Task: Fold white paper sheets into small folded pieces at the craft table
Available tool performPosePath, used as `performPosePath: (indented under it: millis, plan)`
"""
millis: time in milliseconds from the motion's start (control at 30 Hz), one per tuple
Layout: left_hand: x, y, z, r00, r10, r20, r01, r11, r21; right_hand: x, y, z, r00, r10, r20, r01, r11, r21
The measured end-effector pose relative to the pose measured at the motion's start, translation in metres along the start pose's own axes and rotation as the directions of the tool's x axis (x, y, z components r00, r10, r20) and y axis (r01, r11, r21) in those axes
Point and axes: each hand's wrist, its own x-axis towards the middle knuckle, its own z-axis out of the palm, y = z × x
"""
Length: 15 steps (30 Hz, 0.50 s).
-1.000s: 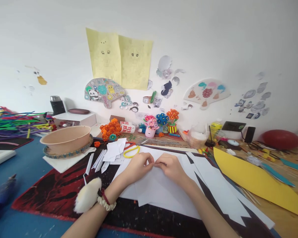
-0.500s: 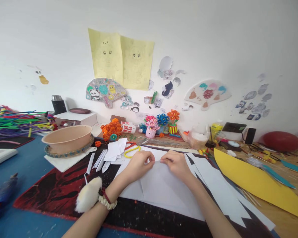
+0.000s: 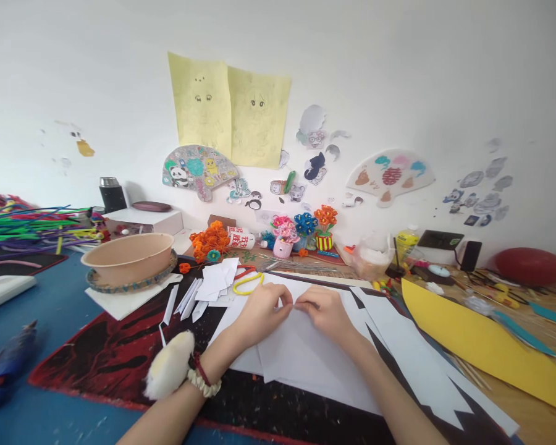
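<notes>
Both my hands meet over a white sheet of paper (image 3: pixel 312 361) in the middle of the mat. My left hand (image 3: pixel 265 314) pinches the sheet with thumb and forefinger, the other fingers curled. Close by on the right, my right hand (image 3: pixel 325 311) pinches the same sheet, fingertips almost touching the left ones. Exactly how the paper lies between the fingertips is hidden. Just beyond my left hand rest scissors with a yellow handle loop (image 3: pixel 247 285). Cut white paper pieces (image 3: pixel 215 279) and narrow folded strips (image 3: pixel 189 298) lie left of them.
A beige basin (image 3: pixel 128 256) stands back left on the red and black mat (image 3: pixel 90 352). White paper strips (image 3: pixel 417 352) and a yellow sheet (image 3: pixel 472 334) lie to the right. Small flower pots (image 3: pixel 324 241) line the wall. A blue tool (image 3: pixel 7 371) lies near left.
My fingertips have shifted slightly down the sheet, still pinched. The paper's lower left corner has moved a little toward me. The view has swung slightly left.
</notes>
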Motion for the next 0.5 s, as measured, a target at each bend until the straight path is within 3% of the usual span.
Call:
performPosePath:
  millis: [167,500]
  plan:
    - [-0.0011,-0.0031,0.0073,1.000,0.000,-0.001,0.000,1.000,0.022,-0.0009,-0.0040,0.0071,0.999,-0.040,0.026,0.040,0.999,-0.009]
    - [-0.0003,-0.0009,0.0033,1.000,0.002,0.013,-0.002,1.000,0.017,-0.0003,-0.0030,0.0049,0.998,-0.048,0.043,0.048,0.999,0.001]
